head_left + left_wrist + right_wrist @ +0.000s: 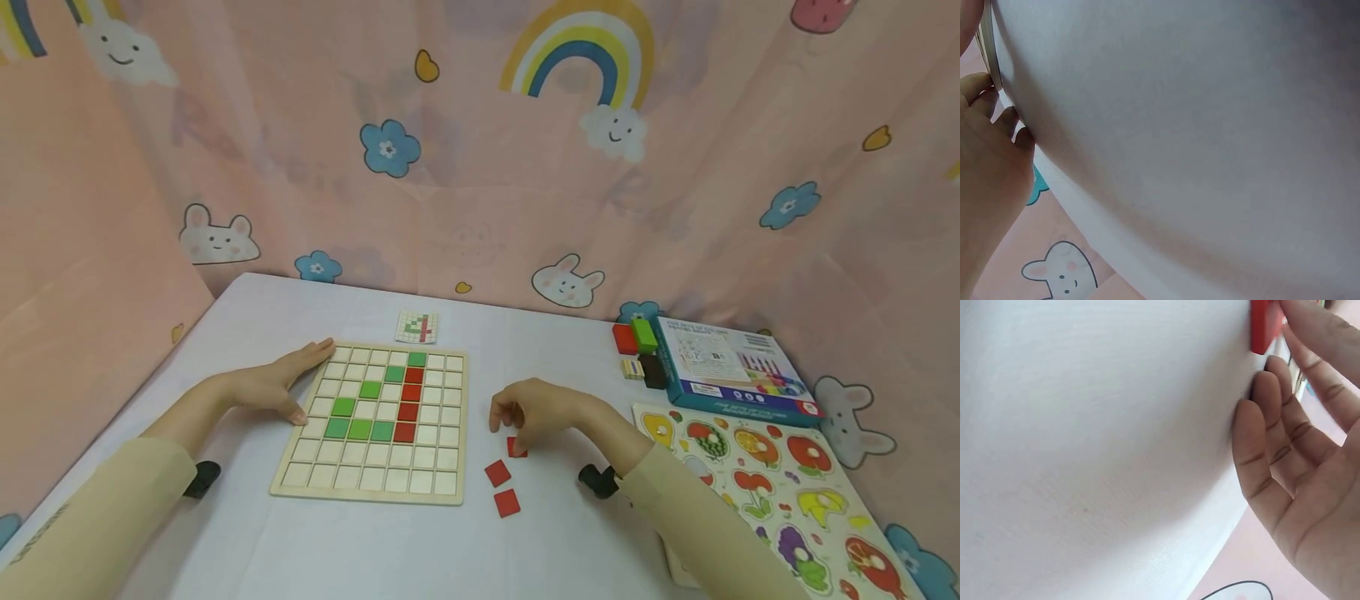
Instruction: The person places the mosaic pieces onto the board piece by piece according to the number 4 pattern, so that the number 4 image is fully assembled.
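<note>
A wooden grid board (367, 490) lies on the white table, with green tiles (359, 428) and a column of red tiles (408, 412) set among its pale squares. My left hand (272, 387) rests along the board's left side, thumb on the edge and fingers spread toward the top corner. To the right of the board, my right hand (546, 412) is low over a red tile (517, 451), its thumb at the tile and its other fingers loosely bent. The right wrist view shows red (1262, 328) beside the thumb tip. Two more red tiles (497, 473) lie just nearer.
Behind the board lies a small pattern card (417, 327). At the back right are red (625, 339), green (643, 336) and black blocks (652, 372) next to a blue box (738, 367). A fruit picture board (840, 467) lies at the right, partly under my right sleeve.
</note>
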